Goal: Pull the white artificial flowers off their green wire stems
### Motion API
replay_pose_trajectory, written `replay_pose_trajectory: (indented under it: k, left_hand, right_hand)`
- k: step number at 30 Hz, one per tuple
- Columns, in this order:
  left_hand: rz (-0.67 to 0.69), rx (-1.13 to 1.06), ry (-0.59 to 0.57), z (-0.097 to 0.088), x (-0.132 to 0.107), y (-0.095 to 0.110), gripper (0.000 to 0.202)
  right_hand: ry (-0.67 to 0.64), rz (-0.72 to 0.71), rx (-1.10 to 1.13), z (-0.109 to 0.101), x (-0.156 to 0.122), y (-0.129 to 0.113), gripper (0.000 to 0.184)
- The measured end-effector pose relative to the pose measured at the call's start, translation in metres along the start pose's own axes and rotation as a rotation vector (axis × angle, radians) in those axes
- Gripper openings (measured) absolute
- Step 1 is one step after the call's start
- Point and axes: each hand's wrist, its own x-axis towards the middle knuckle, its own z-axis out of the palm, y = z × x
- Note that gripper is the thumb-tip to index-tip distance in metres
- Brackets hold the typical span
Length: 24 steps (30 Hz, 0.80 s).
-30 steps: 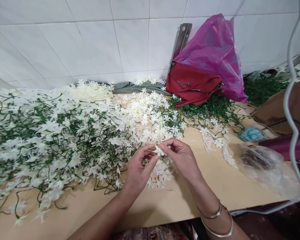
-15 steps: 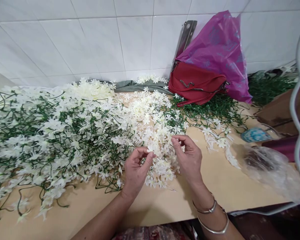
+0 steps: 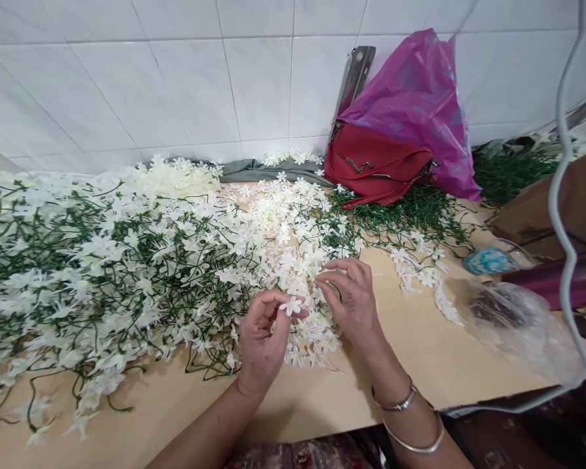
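Note:
A single white artificial flower (image 3: 292, 305) is pinched between the thumb and fingers of my left hand (image 3: 262, 342), its petals facing up. To the right, my right hand (image 3: 355, 305) hovers over the loose white blossoms (image 3: 317, 329), thumb and index fingertips drawn together. Anything between those fingertips is too small to make out. The two hands are apart. Left of them spreads a large heap of white flowers on green stems (image 3: 141, 260).
Against the tiled wall (image 3: 258, 85) a red handbag (image 3: 376, 163) and purple plastic bag (image 3: 415, 98) rest beside green stems (image 3: 420, 212). Clear plastic (image 3: 522, 332) lies right on the tan tabletop (image 3: 410, 345). A grey cable (image 3: 561, 215) hangs at right.
My right hand has moved left, closer to my left hand. The flower in my left hand now shows its open face more fully. The view has shifted slightly.

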Motion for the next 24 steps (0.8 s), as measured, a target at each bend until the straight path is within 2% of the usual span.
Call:
replay_pose_trajectory:
  k: [4,7,11,14,18,22,24]
  left_hand:
    - [0.073,0.111,-0.027,-0.004,0.000,0.003,0.018]
    - [0.018,0.074,-0.043,-0.002,-0.001,-0.001,0.016]
    - [-0.029,0.019,0.010,0.002,0.001,-0.010,0.009]
    - [0.020,0.059,0.055,0.000,0.003,-0.013,0.010]
    - [0.217,0.252,0.075,-0.005,0.001,-0.012,0.017]
    - [0.400,0.467,0.006,-0.005,0.003,0.002,0.024]
    - [0.448,0.570,-0.056,-0.005,0.004,0.014,0.026]
  right_hand:
    - [-0.093,-0.053,-0.015,0.003,0.004,-0.006,0.015]
    - [-0.175,-0.056,-0.064,0.009,0.012,-0.015,0.016]
    - [-0.320,-0.076,-0.177,0.024,0.028,-0.025,0.014]
    - [-0.398,-0.081,-0.225,0.034,0.034,-0.028,0.020]
    - [-0.345,0.014,-0.165,0.034,0.034,-0.025,0.019]
    - [-0.193,0.135,0.060,0.014,0.030,-0.019,0.015]
    - [-0.112,0.203,0.189,0.001,0.025,-0.015,0.014]
